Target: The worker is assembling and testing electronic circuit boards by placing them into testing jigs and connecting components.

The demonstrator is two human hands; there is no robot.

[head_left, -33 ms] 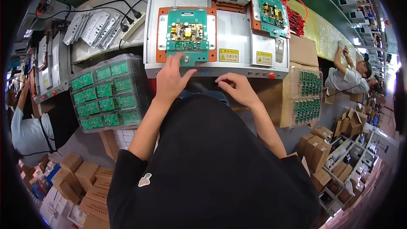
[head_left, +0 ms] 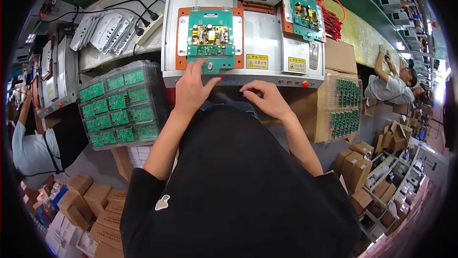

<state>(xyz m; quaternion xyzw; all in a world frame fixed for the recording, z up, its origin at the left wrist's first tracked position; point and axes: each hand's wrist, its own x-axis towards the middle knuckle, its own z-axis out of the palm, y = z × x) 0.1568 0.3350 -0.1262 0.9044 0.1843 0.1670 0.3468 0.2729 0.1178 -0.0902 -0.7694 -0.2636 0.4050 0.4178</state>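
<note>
My left hand (head_left: 190, 89) is at the front of the machine, fingers stretched onto the lower edge of a green fixture plate (head_left: 223, 62) and thumb spread toward the front panel. It grips nothing. A circuit board (head_left: 210, 38) with yellow and black components lies in that fixture, which sits on an orange base (head_left: 182, 62). Just off the machine's front edge hovers my right hand (head_left: 268, 99), loosely curled, with a gap between thumb and index finger and nothing visible in it. Farther right, a second green fixture (head_left: 300, 29) bears a similar board (head_left: 307, 13).
Stacked clear trays of green boards (head_left: 119, 103) stand at the left, another board tray (head_left: 344, 103) at the right. A red button (head_left: 306, 84) sits on the front panel. Metal plates (head_left: 105, 31) and cables lie back left. Co-workers are at both sides; cardboard boxes (head_left: 107, 220) are behind.
</note>
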